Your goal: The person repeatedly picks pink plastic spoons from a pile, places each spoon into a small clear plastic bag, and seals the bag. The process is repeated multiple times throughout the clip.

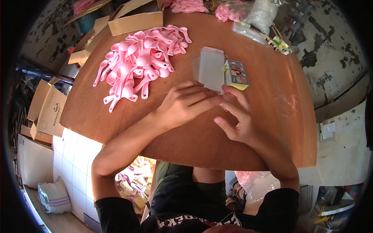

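My left hand reaches over the near end of a stack of clear plastic bags, its fingers stretched toward the right. Its thumb is hidden, and nothing shows in its grip. My right hand faces it with thumb and fingers apart, and the fingertips of both hands nearly meet at the bags' near edge. Whether a thin bag lies between them I cannot make out. Right beside the bags, just beyond my right fingers, sits a stack of small colourful printed cards with a yellow side.
A heap of pink plastic spoons covers the left of the brown table. Cardboard boxes stand at the far left edge and on the left. Plastic packaging and more pink pieces lie at the far edge.
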The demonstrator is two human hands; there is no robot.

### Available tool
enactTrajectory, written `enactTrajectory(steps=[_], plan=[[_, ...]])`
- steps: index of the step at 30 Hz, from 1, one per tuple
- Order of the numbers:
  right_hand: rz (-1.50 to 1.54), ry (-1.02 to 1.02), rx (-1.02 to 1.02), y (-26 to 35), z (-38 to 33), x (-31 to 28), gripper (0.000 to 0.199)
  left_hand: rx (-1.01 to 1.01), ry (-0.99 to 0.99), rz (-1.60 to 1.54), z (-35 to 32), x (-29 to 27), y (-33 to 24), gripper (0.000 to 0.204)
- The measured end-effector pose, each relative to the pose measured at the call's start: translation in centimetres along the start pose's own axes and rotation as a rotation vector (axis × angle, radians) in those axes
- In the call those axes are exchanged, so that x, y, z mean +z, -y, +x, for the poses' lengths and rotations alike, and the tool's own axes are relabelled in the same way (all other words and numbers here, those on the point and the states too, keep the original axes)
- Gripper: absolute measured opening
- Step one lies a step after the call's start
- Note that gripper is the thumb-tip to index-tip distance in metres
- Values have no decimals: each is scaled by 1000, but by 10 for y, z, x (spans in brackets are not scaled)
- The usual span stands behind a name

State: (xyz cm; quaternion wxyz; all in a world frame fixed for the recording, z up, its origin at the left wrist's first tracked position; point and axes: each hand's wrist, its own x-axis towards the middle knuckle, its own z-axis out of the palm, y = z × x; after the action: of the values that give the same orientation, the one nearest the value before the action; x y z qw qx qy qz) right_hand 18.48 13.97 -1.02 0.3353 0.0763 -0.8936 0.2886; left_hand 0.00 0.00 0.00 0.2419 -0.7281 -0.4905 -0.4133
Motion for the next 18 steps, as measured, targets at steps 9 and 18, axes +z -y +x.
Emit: enactTrajectory(steps=[9,18], plan=[[7,54,9,6,2,3,31,312,19,205,-1,1,-4,27],[-93,134,-20,-2,-3,8,44,402,75,300,1,4,-7,36]])
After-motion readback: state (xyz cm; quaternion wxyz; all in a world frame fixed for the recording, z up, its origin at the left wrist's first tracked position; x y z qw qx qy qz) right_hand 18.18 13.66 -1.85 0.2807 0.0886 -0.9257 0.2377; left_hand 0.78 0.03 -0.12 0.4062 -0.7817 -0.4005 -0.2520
